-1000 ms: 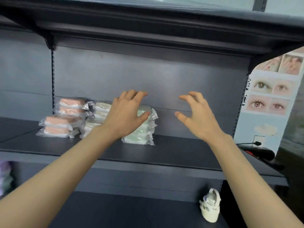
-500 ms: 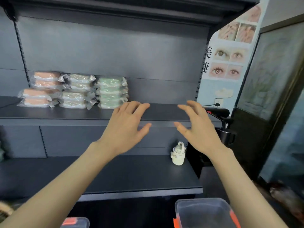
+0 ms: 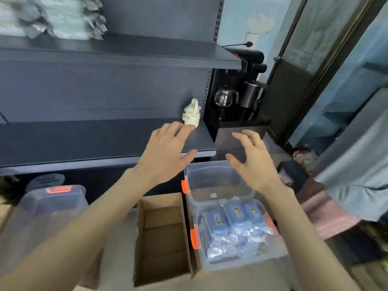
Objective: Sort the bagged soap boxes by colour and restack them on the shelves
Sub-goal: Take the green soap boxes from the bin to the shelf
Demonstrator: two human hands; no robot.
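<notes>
The left hand (image 3: 165, 153) and right hand (image 3: 253, 161) are hovering empty, fingers spread; the blue bagged soap boxes (image 3: 237, 216) are lying in a clear bin (image 3: 247, 262) below the right wrist; they are probably light and stiff under slippery film, so best pinched across the box sides.

shelves (image 3: 84, 141): metal, dark grey, matt, smooth | storage bins (image 3: 218, 179): clear plastic, faintly frosted; orange latches glossy | carton (image 3: 163, 234): brown cardboard, matt | blue soap boxes (image 3: 235, 223): bagged in clear film, glossy, crinkled | carafe (image 3: 223, 99): glass, shiny
</notes>
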